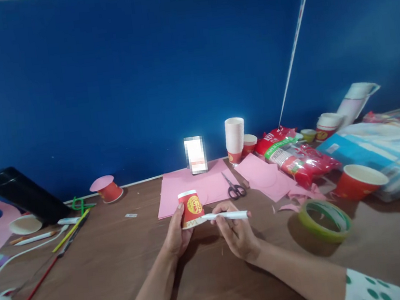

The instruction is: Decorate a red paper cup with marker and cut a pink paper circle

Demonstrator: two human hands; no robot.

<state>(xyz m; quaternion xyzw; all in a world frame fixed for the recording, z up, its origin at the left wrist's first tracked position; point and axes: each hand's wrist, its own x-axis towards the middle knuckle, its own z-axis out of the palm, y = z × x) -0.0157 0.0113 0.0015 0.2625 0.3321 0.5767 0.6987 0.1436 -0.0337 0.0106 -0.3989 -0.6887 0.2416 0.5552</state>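
Observation:
A red paper cup point(192, 209) with a round gold emblem is upside down in my left hand point(177, 231), its rim toward me. A zigzag line runs along the pale band near that rim. My right hand point(236, 233) is closed around a white marker pen point(232, 215), whose tip points left at the cup's lower edge; whether it touches cannot be made out. Just beyond the hands lie pink paper sheets point(169, 192) and black-handled scissors point(236, 191).
A green tape roll point(325, 222), a red cup point(359, 182) and a red plastic cup package point(295, 155) lie right. Stacked white cups point(235, 136) stand at the back by the blue partition point(122, 81). Left are a black bottle point(26, 193), a pink-topped cup point(108, 190) and a red brush point(39, 281).

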